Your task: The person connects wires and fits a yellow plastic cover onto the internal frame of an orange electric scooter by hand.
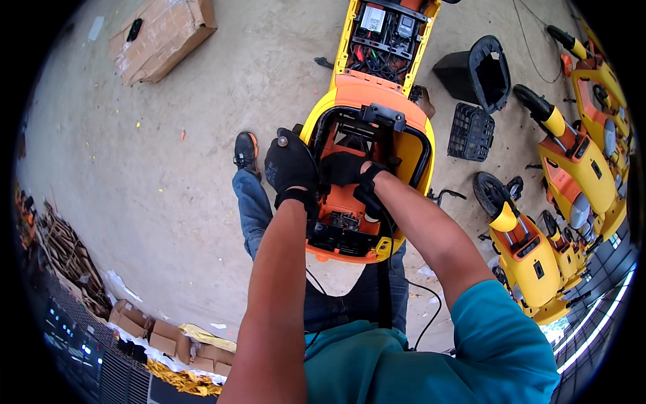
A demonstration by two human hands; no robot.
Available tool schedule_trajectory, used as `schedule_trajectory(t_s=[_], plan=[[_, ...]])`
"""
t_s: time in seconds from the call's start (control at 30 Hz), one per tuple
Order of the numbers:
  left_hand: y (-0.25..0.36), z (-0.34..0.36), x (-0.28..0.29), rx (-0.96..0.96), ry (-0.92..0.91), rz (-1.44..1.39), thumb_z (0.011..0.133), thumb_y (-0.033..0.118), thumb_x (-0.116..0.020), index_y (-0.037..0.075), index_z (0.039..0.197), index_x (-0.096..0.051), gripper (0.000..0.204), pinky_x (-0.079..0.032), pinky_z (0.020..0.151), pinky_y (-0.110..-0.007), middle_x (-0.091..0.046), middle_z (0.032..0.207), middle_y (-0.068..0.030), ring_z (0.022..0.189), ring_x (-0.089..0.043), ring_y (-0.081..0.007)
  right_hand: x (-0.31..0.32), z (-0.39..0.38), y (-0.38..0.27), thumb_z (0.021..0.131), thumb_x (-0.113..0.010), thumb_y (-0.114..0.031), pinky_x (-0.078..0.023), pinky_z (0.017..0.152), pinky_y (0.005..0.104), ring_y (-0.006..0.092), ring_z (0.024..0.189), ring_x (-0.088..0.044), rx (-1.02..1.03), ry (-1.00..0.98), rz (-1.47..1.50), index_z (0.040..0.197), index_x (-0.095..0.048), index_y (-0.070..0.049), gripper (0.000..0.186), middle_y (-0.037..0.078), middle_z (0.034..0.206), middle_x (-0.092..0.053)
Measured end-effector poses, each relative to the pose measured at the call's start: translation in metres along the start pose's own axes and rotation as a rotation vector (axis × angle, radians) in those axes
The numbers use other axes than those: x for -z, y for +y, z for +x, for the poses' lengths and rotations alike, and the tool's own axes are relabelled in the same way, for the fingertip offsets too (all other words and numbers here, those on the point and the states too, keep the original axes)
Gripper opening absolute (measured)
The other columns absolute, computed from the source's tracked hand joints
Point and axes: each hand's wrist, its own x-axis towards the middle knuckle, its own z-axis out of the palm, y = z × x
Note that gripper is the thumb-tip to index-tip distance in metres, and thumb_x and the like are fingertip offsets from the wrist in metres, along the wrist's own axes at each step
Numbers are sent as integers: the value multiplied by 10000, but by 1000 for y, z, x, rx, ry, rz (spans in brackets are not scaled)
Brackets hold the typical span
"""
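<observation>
Between my legs stands a yellow and orange electric scooter body [417, 145], its seat opening uncovered. My left hand [291, 161], in a black glove, is closed at the opening's left rim. From the top of that fist shows the round metal end of a dark tool [282, 141]; the rest of it is hidden by the glove. My right hand [342, 168], also gloved in black, reaches inside the opening close to the left hand. Its fingers are curled, and what they grip is out of sight. Farther off, the scooter's exposed bay holds wires and electronic boxes [372, 20].
A black bin-shaped part [464, 71] and a black plastic basket [471, 131] lie right of the scooter. More yellow scooters [528, 269] stand along the right. A large cardboard box [168, 37] lies far left; smaller cartons [165, 337] sit lower left. Black cables [434, 296] hang by my body.
</observation>
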Motion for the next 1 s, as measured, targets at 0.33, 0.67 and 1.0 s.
schedule_trajectory(t_s=[0.33,0.67,1.0], plan=[[-15,7,-14,56,-55,1,1006,303,-279,-19,876,-602,474,-486,775,-513,-663,902,-259,868,-631,-437,-10,-4,-6,897,-561,-425,-486,861,445,344,939,-645,-161,157,-70,954,-726,-61,403,177,961,-692],[-11,6,-12,96,-39,-3,1002,332,-278,-28,850,-637,531,-476,789,-517,-668,898,-265,874,-630,-445,-11,0,23,836,-638,-320,-500,855,427,339,964,-645,49,73,100,988,-723,-86,292,152,989,-698],[-14,5,-10,-97,-47,223,985,240,-406,7,933,-550,279,-513,700,-489,-654,875,-234,825,-653,-405,-10,-3,-8,894,-548,-437,-488,885,443,344,999,-640,-230,145,-55,982,-727,-77,412,173,1047,-687]])
